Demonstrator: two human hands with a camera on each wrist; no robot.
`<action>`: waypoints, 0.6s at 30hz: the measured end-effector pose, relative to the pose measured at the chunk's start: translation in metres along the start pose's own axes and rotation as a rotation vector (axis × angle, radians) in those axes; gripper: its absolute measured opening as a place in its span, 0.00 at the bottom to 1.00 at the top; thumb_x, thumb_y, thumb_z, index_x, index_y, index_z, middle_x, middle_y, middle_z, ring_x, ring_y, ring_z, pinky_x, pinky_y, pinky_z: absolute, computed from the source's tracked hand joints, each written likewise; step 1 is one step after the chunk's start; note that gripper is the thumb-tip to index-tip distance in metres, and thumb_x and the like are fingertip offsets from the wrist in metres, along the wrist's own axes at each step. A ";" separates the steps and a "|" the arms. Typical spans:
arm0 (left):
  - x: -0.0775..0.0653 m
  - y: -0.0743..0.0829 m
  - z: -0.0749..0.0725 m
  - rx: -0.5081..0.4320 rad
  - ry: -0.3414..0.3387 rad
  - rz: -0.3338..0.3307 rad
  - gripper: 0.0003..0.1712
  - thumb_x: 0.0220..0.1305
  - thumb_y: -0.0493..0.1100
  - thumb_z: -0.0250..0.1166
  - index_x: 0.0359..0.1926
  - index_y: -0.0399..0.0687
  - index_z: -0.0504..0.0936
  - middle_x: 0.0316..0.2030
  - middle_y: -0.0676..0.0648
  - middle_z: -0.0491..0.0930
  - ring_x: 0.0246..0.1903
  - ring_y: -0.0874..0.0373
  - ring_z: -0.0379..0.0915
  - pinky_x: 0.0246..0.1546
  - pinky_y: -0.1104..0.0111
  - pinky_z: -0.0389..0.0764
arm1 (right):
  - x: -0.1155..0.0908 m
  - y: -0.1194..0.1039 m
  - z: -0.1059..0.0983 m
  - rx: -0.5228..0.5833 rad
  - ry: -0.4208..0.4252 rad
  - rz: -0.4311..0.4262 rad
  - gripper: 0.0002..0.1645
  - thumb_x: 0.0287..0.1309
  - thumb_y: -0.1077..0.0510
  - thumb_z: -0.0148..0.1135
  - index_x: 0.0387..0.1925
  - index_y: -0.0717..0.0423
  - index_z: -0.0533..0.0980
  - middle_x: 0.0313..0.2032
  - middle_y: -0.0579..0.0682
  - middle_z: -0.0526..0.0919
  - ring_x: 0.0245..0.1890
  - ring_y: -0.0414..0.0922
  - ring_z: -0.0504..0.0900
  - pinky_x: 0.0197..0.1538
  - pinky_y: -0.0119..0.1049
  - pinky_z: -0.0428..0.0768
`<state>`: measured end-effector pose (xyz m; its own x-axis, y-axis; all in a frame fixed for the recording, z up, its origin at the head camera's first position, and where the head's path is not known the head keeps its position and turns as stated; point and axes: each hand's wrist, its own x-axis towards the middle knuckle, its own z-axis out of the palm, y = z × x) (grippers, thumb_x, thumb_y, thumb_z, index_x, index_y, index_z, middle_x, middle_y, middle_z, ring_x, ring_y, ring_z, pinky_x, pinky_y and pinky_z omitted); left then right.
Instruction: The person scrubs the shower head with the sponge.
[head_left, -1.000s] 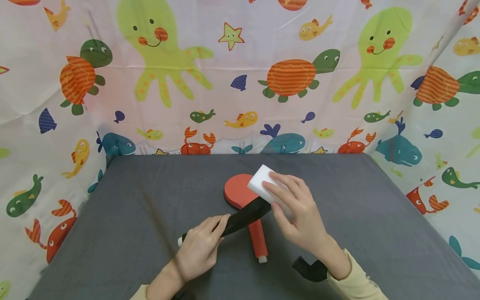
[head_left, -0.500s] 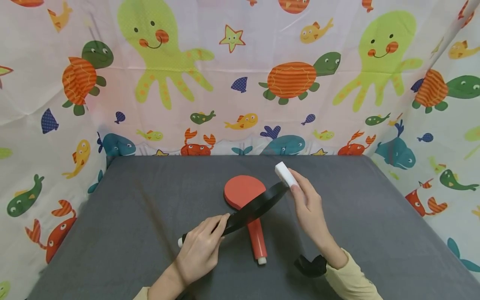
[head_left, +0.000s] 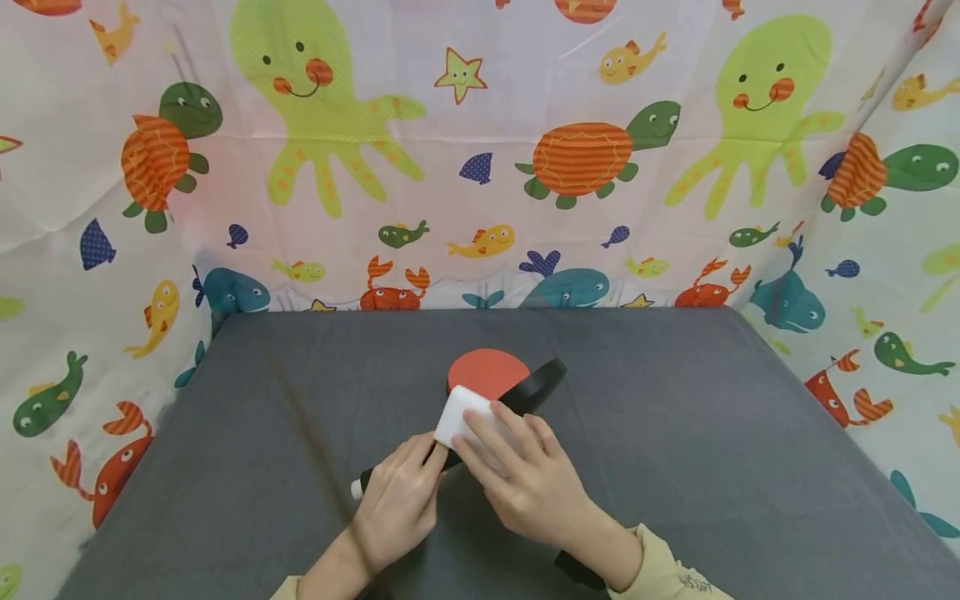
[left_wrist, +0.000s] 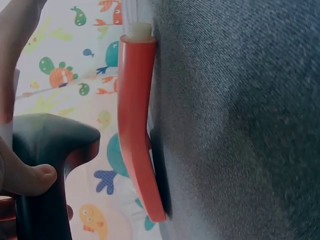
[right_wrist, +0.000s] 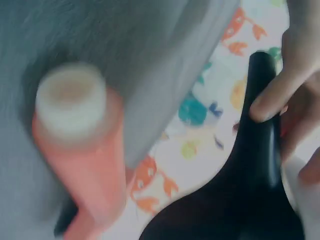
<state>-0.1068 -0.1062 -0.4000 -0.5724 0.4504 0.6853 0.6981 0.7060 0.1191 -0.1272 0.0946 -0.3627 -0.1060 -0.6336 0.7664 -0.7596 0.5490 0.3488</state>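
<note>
We see a black paddle (head_left: 538, 387) held above the red paddle (head_left: 486, 372) on the surface (head_left: 315, 358): the left hand (head_left: 401, 504) has fingers clamped on its handle (right_wrist: 262, 142), the right hand's (head_left: 536, 483) clasp a white block (head_left: 457, 419) over it. Lettering (head_left: 694, 581) on the right sleeve (head_left: 656, 568) is unreadable.

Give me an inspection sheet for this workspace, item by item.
Surface: gray cloth.
Job's things: black paddle; white block over it, contact unclear.
Clutter: red paddle resting on the cloth; black object by the right sleeve, mostly hidden.
Grippers: left hand grips the black paddle; right hand holds the white block.
Cables: none identifiable; blurred brown streak near the left hand, nature unclear.
Surroundings: sea-animal curtain behind and at both sides.
</note>
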 end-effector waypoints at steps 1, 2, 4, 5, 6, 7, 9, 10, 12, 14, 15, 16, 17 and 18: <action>0.000 0.000 0.000 0.001 0.000 -0.004 0.24 0.41 0.26 0.66 0.46 0.32 0.77 0.39 0.42 0.77 0.36 0.52 0.75 0.35 0.63 0.80 | 0.000 0.001 0.000 -0.015 -0.002 -0.004 0.21 0.58 0.59 0.45 0.49 0.56 0.78 0.53 0.59 0.75 0.52 0.60 0.72 0.42 0.50 0.67; 0.000 0.000 -0.001 0.000 0.007 -0.005 0.25 0.42 0.26 0.65 0.47 0.32 0.77 0.39 0.41 0.77 0.37 0.52 0.75 0.36 0.63 0.80 | 0.001 0.004 0.000 -0.021 0.002 0.013 0.21 0.58 0.58 0.45 0.49 0.55 0.78 0.53 0.59 0.75 0.52 0.60 0.72 0.42 0.51 0.67; 0.001 0.000 -0.001 -0.002 0.027 -0.008 0.26 0.43 0.27 0.65 0.49 0.30 0.76 0.39 0.40 0.77 0.38 0.50 0.76 0.37 0.62 0.80 | 0.002 0.013 -0.004 -0.013 0.024 0.090 0.21 0.57 0.58 0.46 0.50 0.55 0.78 0.53 0.60 0.75 0.51 0.61 0.72 0.41 0.51 0.68; 0.002 0.000 -0.001 -0.005 0.036 -0.008 0.26 0.44 0.27 0.64 0.49 0.30 0.76 0.39 0.40 0.77 0.38 0.50 0.76 0.38 0.61 0.80 | 0.003 0.018 -0.006 -0.017 0.033 0.138 0.22 0.57 0.57 0.46 0.50 0.55 0.78 0.53 0.61 0.75 0.51 0.62 0.71 0.40 0.52 0.68; 0.002 0.000 -0.001 -0.007 0.045 -0.008 0.26 0.44 0.27 0.64 0.50 0.30 0.76 0.39 0.39 0.77 0.38 0.49 0.76 0.38 0.61 0.79 | 0.004 0.023 -0.008 -0.020 0.042 0.191 0.22 0.57 0.57 0.47 0.50 0.55 0.77 0.54 0.62 0.74 0.50 0.63 0.71 0.40 0.53 0.68; 0.003 0.001 -0.001 -0.006 0.052 -0.009 0.25 0.45 0.27 0.64 0.50 0.30 0.76 0.39 0.39 0.77 0.38 0.49 0.76 0.38 0.61 0.79 | 0.004 0.027 -0.010 -0.022 0.047 0.241 0.22 0.57 0.57 0.47 0.51 0.55 0.77 0.53 0.62 0.74 0.50 0.63 0.71 0.40 0.54 0.68; 0.003 0.001 -0.001 -0.001 0.064 -0.007 0.23 0.48 0.28 0.61 0.50 0.30 0.76 0.39 0.39 0.76 0.37 0.49 0.76 0.37 0.60 0.79 | 0.004 0.033 -0.013 -0.038 0.054 0.321 0.22 0.57 0.56 0.47 0.51 0.55 0.77 0.53 0.64 0.73 0.50 0.64 0.70 0.40 0.56 0.68; 0.003 0.002 -0.001 0.001 0.062 -0.008 0.23 0.49 0.29 0.60 0.50 0.30 0.76 0.39 0.39 0.76 0.37 0.49 0.76 0.37 0.60 0.79 | 0.004 0.033 -0.014 -0.051 0.054 0.342 0.22 0.57 0.56 0.47 0.51 0.55 0.77 0.53 0.64 0.73 0.50 0.65 0.70 0.40 0.56 0.68; 0.002 0.003 -0.001 0.008 0.060 -0.011 0.21 0.52 0.30 0.58 0.50 0.30 0.76 0.39 0.39 0.76 0.37 0.49 0.76 0.37 0.60 0.79 | 0.004 0.029 -0.013 -0.067 0.058 0.349 0.22 0.57 0.56 0.47 0.51 0.56 0.77 0.53 0.65 0.73 0.50 0.65 0.70 0.40 0.57 0.67; 0.002 0.003 0.000 0.020 0.064 -0.009 0.21 0.54 0.32 0.55 0.50 0.29 0.76 0.38 0.38 0.76 0.36 0.48 0.75 0.37 0.60 0.79 | 0.003 0.019 -0.008 -0.085 0.060 0.305 0.22 0.57 0.57 0.47 0.51 0.56 0.77 0.53 0.64 0.73 0.50 0.65 0.70 0.40 0.56 0.67; 0.001 0.003 0.001 0.025 0.067 -0.006 0.21 0.54 0.32 0.55 0.50 0.29 0.75 0.38 0.38 0.76 0.36 0.48 0.75 0.37 0.60 0.79 | 0.003 0.013 -0.006 -0.096 0.058 0.270 0.22 0.57 0.58 0.47 0.50 0.56 0.77 0.53 0.64 0.73 0.50 0.64 0.71 0.40 0.55 0.67; 0.001 0.004 0.001 0.030 0.071 -0.006 0.20 0.54 0.32 0.55 0.49 0.29 0.76 0.38 0.38 0.76 0.36 0.48 0.75 0.37 0.60 0.79 | 0.002 0.006 -0.003 -0.105 0.056 0.228 0.21 0.57 0.58 0.47 0.50 0.56 0.78 0.53 0.63 0.74 0.50 0.64 0.71 0.39 0.54 0.67; 0.001 0.004 0.001 0.036 0.079 -0.005 0.20 0.54 0.32 0.54 0.48 0.28 0.76 0.38 0.38 0.76 0.35 0.48 0.75 0.36 0.60 0.79 | 0.001 0.000 0.000 -0.112 0.054 0.187 0.21 0.56 0.59 0.47 0.49 0.55 0.78 0.53 0.62 0.75 0.50 0.62 0.72 0.39 0.53 0.67; 0.001 0.004 0.001 0.041 0.088 -0.003 0.19 0.54 0.32 0.53 0.47 0.28 0.76 0.37 0.38 0.76 0.35 0.48 0.75 0.35 0.60 0.79 | 0.000 -0.005 0.002 -0.121 0.053 0.149 0.20 0.56 0.60 0.47 0.48 0.55 0.79 0.52 0.61 0.75 0.49 0.61 0.72 0.39 0.51 0.67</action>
<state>-0.1054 -0.1025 -0.3998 -0.5330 0.3996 0.7459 0.6773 0.7298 0.0930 -0.1245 0.0908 -0.3659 -0.1754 -0.5128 0.8404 -0.6553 0.6979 0.2891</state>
